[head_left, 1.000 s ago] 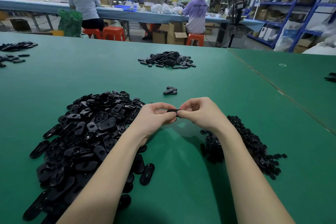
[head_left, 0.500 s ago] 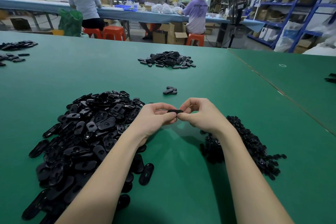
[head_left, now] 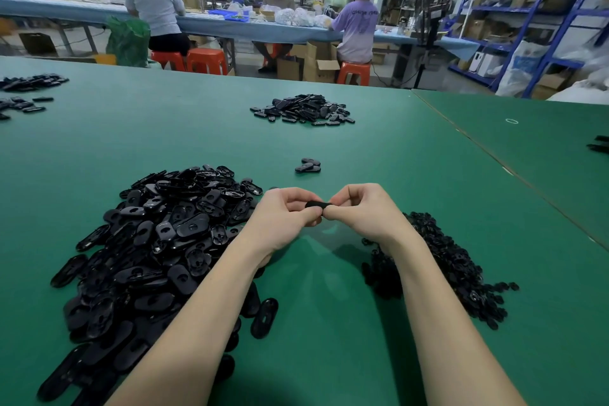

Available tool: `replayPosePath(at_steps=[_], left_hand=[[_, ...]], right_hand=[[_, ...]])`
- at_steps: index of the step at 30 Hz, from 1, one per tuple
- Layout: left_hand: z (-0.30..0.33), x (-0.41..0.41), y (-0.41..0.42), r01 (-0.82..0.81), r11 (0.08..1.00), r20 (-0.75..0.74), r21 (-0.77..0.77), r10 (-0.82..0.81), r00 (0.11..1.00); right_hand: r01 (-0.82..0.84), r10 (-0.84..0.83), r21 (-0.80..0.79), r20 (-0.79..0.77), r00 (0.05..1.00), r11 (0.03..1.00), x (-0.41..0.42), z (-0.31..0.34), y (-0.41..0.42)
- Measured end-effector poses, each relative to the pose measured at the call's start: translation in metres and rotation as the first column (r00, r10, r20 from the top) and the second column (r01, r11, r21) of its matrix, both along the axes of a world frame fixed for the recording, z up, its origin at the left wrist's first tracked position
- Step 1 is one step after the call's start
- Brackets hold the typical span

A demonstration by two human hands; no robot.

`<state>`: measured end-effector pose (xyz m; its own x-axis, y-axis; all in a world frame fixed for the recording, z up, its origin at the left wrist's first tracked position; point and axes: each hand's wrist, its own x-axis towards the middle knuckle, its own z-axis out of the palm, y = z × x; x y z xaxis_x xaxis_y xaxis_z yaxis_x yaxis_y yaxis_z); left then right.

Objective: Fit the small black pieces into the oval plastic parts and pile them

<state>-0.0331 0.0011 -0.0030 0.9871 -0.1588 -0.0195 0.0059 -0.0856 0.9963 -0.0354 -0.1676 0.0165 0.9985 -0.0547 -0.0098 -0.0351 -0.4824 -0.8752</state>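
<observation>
Above the middle of the green worktop [head_left: 379,155], the left hand [head_left: 283,219] and right hand [head_left: 365,211] meet, fingers curled, pinching one oval part [head_left: 317,205] between them. A heap of oval parts [head_left: 155,241] lies toward the left edge; small black pieces [head_left: 454,267] are heaped just right of the right wrist.

Little differs from a second ago. The left hand [head_left: 283,217] and the right hand [head_left: 362,211] now sit a touch lower in the head view, over the green surface [head_left: 329,323]. Their fingers are curled more tightly round the oval part [head_left: 317,204] pinched between them, so less of it shows.
</observation>
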Motion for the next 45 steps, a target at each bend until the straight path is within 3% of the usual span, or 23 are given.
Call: replayPosePath(at_steps=[5, 10, 13, 17, 22, 28, 34, 40, 45], left_hand=[[-0.003, 0.001, -0.007, -0.093, 0.990, 0.075, 0.110, 0.085, 0.994], [0.006, 0.001, -0.001, -0.042, 0.939, 0.301, 0.340, -0.066, 0.951], [0.012, 0.007, -0.002, -0.077, 0.903, 0.371, 0.422, -0.094, 0.924], [0.010, 0.036, -0.009, -0.191, 0.877, 0.386, 0.441, 0.006, 0.922], [0.008, 0.097, -0.026, -0.373, 0.710, 0.326, 0.597, 0.210, 0.922], [0.003, 0.127, -0.027, -0.359, 0.610, 0.276, 0.707, 0.230, 0.933], [0.005, 0.082, -0.024, -0.404, 0.677, 0.398, 0.616, 0.175, 0.900], [0.007, 0.017, -0.009, -0.233, 0.779, 0.377, 0.583, -0.005, 0.926], [0.014, -0.009, 0.005, -0.180, 0.735, 0.344, 0.654, -0.076, 0.936]], right_hand=[[0.007, -0.007, 0.023, 0.003, 1.000, 1.000, 0.001, -0.003, 0.001], [-0.018, 0.034, 0.197, -0.077, 0.996, 0.980, -0.002, 0.003, -0.011], [-0.018, 0.037, 0.221, -0.080, 0.996, 0.975, -0.002, 0.005, -0.016], [0.050, -0.039, 0.177, -0.065, 0.997, 0.983, -0.001, 0.003, -0.019], [0.055, -0.043, 0.164, -0.073, 0.996, 0.985, -0.001, 0.002, -0.021], [-0.004, 0.014, 0.119, -0.086, 0.996, 0.993, -0.002, 0.000, -0.019], [-0.037, 0.045, 0.078, -0.100, 0.994, 0.996, -0.002, 0.001, -0.018], [-0.049, 0.049, -0.003, -0.102, 0.994, 0.999, -0.001, -0.001, -0.018], [-0.084, 0.077, -0.093, -0.073, 0.994, 0.992, 0.000, 0.000, -0.010]])
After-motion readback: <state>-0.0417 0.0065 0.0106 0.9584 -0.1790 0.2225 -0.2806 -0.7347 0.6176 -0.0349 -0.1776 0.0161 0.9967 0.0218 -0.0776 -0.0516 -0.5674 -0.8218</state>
